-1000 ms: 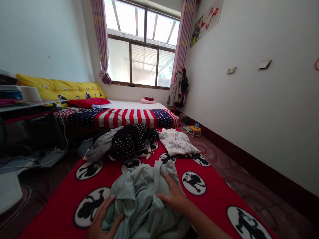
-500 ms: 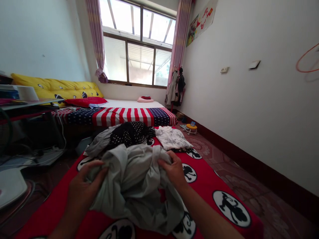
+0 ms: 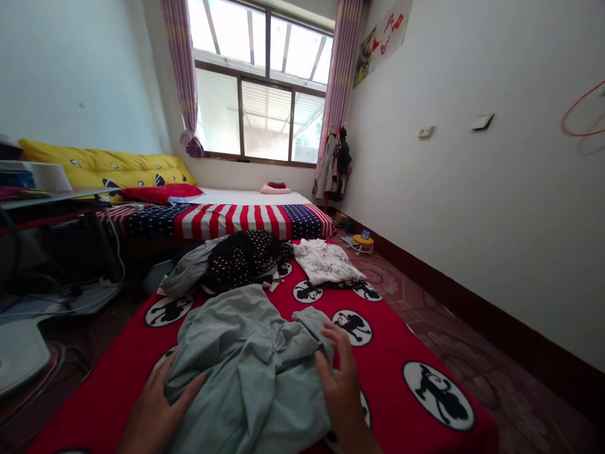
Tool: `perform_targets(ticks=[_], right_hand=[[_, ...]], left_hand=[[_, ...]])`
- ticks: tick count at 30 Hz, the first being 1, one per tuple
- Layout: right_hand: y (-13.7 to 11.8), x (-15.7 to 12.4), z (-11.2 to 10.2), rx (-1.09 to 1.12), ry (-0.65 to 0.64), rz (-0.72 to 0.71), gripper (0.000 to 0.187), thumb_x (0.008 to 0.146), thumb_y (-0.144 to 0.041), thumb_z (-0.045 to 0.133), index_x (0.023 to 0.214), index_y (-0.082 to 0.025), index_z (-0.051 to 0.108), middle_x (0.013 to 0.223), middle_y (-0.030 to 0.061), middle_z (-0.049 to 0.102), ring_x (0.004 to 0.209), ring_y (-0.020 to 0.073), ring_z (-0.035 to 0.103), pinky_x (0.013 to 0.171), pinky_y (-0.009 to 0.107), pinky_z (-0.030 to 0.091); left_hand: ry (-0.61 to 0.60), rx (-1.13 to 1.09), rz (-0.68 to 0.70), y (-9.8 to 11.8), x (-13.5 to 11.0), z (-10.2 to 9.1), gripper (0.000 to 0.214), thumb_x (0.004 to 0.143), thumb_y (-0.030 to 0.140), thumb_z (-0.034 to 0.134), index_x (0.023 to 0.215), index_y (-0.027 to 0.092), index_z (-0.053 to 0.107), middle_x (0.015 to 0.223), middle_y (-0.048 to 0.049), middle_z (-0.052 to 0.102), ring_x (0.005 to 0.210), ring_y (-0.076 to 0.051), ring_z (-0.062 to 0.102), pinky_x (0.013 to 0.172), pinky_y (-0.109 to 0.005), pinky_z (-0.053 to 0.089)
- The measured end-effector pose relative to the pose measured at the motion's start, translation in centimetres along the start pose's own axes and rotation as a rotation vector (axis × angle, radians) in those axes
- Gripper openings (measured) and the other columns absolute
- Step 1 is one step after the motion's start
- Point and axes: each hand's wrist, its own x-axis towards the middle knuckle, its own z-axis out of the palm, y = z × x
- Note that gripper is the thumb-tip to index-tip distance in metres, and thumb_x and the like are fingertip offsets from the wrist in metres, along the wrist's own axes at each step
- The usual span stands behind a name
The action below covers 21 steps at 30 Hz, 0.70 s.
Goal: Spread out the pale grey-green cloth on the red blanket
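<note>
Grey-green garment spread, not yet folded | we rest left hand at 8 o'clock, right hand at 4, both open-palmed.

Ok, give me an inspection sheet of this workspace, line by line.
Surface: red blanket with monkey prints, spread flat.
Job's things: pale green garment, crumpled on the blanket's near end.
Clutter: black polka-dot garment, grey garment and white floral garment at the blanket's far end.
Hands: left hand open, flat on the green garment's left edge; right hand open, fingers spread, on its right edge.
Cables: cables hang from the desk and trail over the floor at left.
Surroundings: bed with stars-and-stripes sheet, yellow cushions, window, coats hanging in the corner.
</note>
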Motion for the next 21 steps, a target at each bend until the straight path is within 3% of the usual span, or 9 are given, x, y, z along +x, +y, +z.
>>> perform_targets(ticks=[2, 5, 7, 10, 12, 15, 17, 21], right_hand=[[-2.0, -1.4, 1.5, -0.021, -0.252, -0.080, 0.056, 0.078, -0.028, 0.067, 0.130, -0.028, 0.048, 0.140, 0.0102, 0.047, 0.131, 0.0285, 0.042, 0.108, 0.047, 0.036], [-3.2, -3.0, 4.3, -0.149, -0.582, -0.087, 0.110, 0.051, -0.037, 0.089, 0.146, -0.032, 0.033, 0.153, 0.0129, 0.029, 0.135, 0.0380, 0.036, 0.104, 0.052, 0.038], [-2.7, -3.8, 5.8, -0.259, -0.688, -0.076, 0.110, 0.045, -0.041, 0.091, 0.142, -0.034, 0.040, 0.153, 0.0140, 0.030, 0.130, 0.0420, 0.039, 0.099, 0.055, 0.039], [-1.6, -4.6, 6.9, -0.318, -0.644, -0.080, 0.054, 0.062, -0.035, 0.082, 0.113, -0.033, 0.064, 0.136, 0.0090, 0.051, 0.115, 0.0354, 0.051, 0.092, 0.049, 0.043], [-1.1, -4.8, 6.9, -0.248, -0.567, -0.086, 0.023, 0.071, -0.023, 0.072, 0.093, -0.028, 0.068, 0.117, 0.0054, 0.061, 0.104, 0.0278, 0.056, 0.086, 0.040, 0.045], [-0.8, -4.8, 6.6, 0.018, -0.456, -0.090, 0.015, 0.072, -0.011, 0.059, 0.081, -0.023, 0.064, 0.095, 0.0028, 0.065, 0.091, 0.0209, 0.059, 0.081, 0.032, 0.045], [-0.6, -4.8, 6.2, 0.208, -0.378, -0.043, 0.013, 0.074, -0.012, 0.055, 0.079, -0.022, 0.062, 0.092, 0.0026, 0.067, 0.090, 0.0192, 0.060, 0.081, 0.029, 0.046], [0.5, -4.4, 5.1, 0.353, -0.198, 0.200, 0.009, 0.078, -0.026, 0.058, 0.084, -0.022, 0.064, 0.096, 0.0045, 0.069, 0.092, 0.0218, 0.063, 0.082, 0.030, 0.048]], left_hand=[[-0.050, -0.030, 0.065, 0.5, -1.0, 1.3, 0.074, 0.072, 0.063, 0.056, 0.129, 0.016, 0.052, 0.131, -0.0156, 0.057, 0.124, -0.034, 0.053, 0.104, -0.049, 0.043], [-0.106, -0.047, 0.159, 1.4, -2.0, 2.3, 0.068, 0.072, 0.061, 0.057, 0.125, 0.019, 0.056, 0.127, -0.0122, 0.061, 0.121, -0.031, 0.056, 0.104, -0.047, 0.044], [-0.106, -0.038, 0.156, 1.4, -2.4, 2.3, 0.066, 0.071, 0.061, 0.059, 0.123, 0.021, 0.058, 0.125, -0.0109, 0.063, 0.120, -0.031, 0.057, 0.102, -0.046, 0.046], [-0.096, -0.004, 0.053, 0.8, -3.0, 1.5, 0.063, 0.070, 0.063, 0.060, 0.120, 0.024, 0.060, 0.119, -0.0093, 0.067, 0.112, -0.033, 0.062, 0.094, -0.045, 0.050], [-0.097, 0.007, -0.056, 0.5, -3.3, 0.7, 0.056, 0.071, 0.062, 0.059, 0.112, 0.025, 0.064, 0.107, -0.0074, 0.072, 0.101, -0.033, 0.067, 0.085, -0.043, 0.053], [-0.103, -0.173, -0.164, 0.9, -3.6, -0.5, 0.046, 0.067, 0.059, 0.065, 0.093, 0.023, 0.069, 0.087, -0.0043, 0.074, 0.089, -0.031, 0.069, 0.076, -0.036, 0.054], [-0.050, -0.403, -0.250, 1.4, -3.6, -1.2, 0.045, 0.063, 0.057, 0.069, 0.087, 0.019, 0.069, 0.084, -0.0039, 0.074, 0.087, -0.028, 0.069, 0.074, -0.032, 0.054], [0.109, -0.793, -0.395, 1.8, -3.3, -1.8, 0.054, 0.070, 0.059, 0.066, 0.103, 0.016, 0.064, 0.092, -0.0052, 0.073, 0.084, -0.024, 0.069, 0.068, -0.030, 0.056]])
